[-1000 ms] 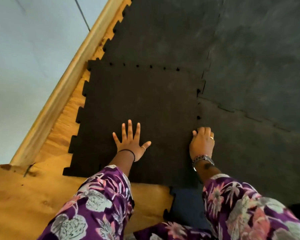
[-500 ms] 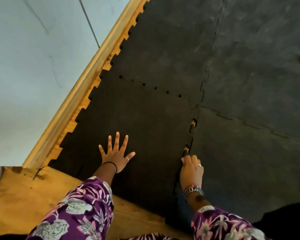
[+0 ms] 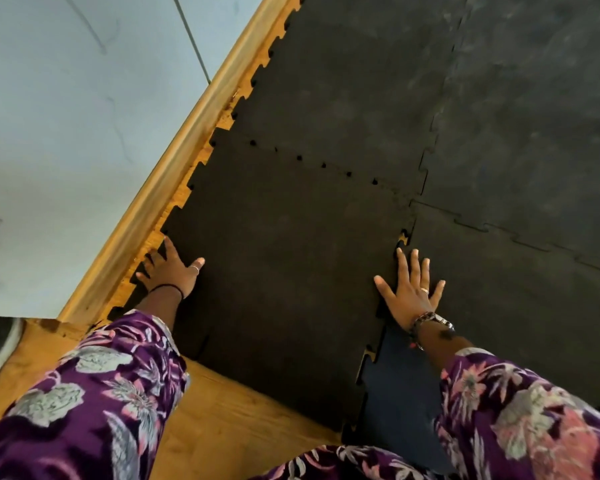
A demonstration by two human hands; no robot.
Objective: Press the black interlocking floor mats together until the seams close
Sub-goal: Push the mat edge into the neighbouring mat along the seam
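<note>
Baseboard (image 3: pixel 174 161) beside mat (image 3: pixel 291 254), plywood (image 3: pixel 229 410) underneath

Black interlocking mats (image 3: pixel 284 258) flat on floor, right seam (image 3: pixel 400 241) gapped

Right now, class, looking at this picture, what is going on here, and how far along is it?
A person in purple floral sleeves is fitting black interlocking mats on a wooden floor. The left hand rests at the toothed outer edge of the near mat, by the baseboard. The right hand lies flat, fingers spread, across the seam with the neighbouring mat. That seam is not closed: wood shows through a gap just past the fingertips and another nearer the person.
</note>
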